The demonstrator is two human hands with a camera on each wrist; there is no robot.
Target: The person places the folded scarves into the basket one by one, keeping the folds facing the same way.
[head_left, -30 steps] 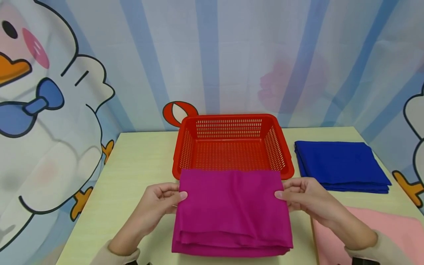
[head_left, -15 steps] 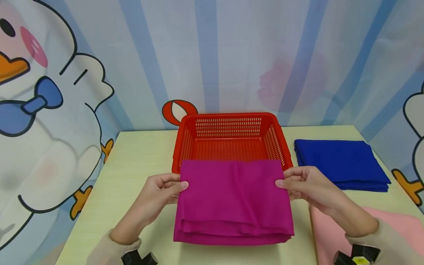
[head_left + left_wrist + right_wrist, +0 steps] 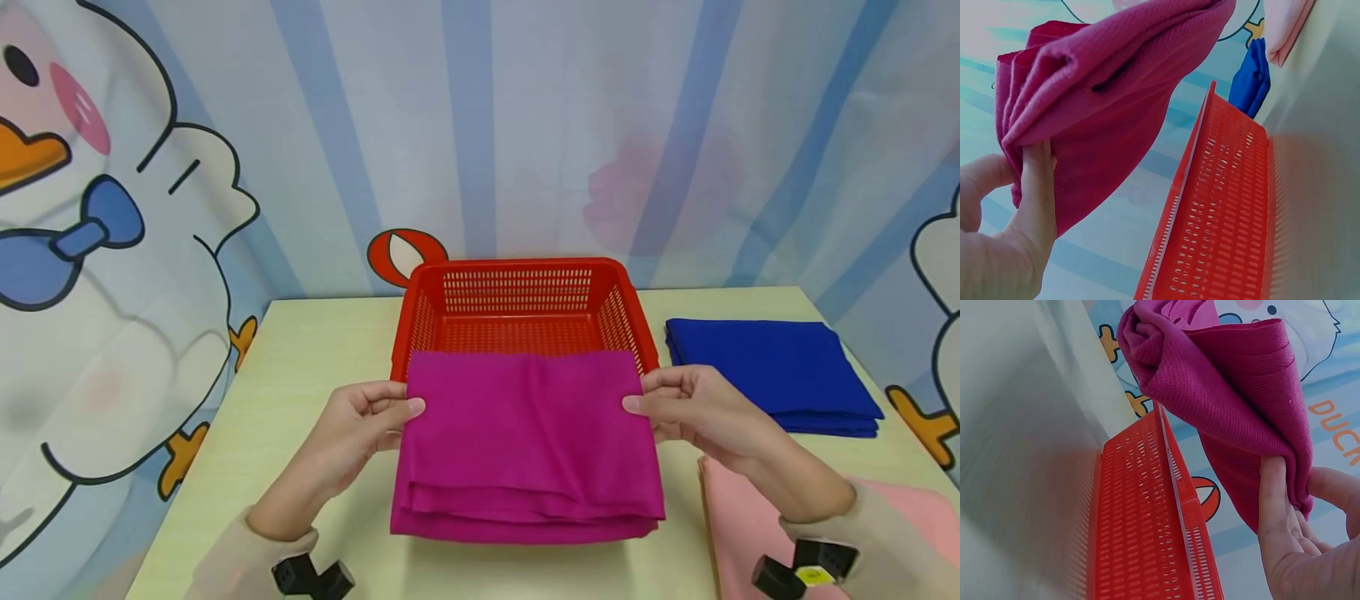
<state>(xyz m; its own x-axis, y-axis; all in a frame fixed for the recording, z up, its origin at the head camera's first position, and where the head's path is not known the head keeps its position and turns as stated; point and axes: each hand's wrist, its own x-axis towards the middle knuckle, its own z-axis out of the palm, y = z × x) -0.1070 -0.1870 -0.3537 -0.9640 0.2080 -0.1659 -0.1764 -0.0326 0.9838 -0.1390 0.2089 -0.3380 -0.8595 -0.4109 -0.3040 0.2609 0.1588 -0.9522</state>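
Note:
A folded magenta cloth [image 3: 525, 442] is held up off the table between both hands, in front of the red basket and overlapping its near rim in the head view. My left hand [image 3: 367, 429] pinches its left edge, thumb on top and fingers beneath. On the opposite edge, my right hand [image 3: 697, 412] pinches the same way. Both wrist views show the layered folds of the cloth [image 3: 1104, 106] raised above the level of the basket rim. The red plastic basket [image 3: 525, 265] has perforated walls, and no contents show in its visible part.
A folded blue cloth [image 3: 765, 371] lies at the back right of the pale table [image 3: 300, 367]. Nearer, a pink folded cloth [image 3: 750, 533] sits partly under the right forearm. Behind the table hangs a printed curtain [image 3: 540, 125] with cartoon ducks.
Both hands have carried the magenta cloth forward and up in the head view, so it covers more of the basket's near side. The grip has stayed the same.

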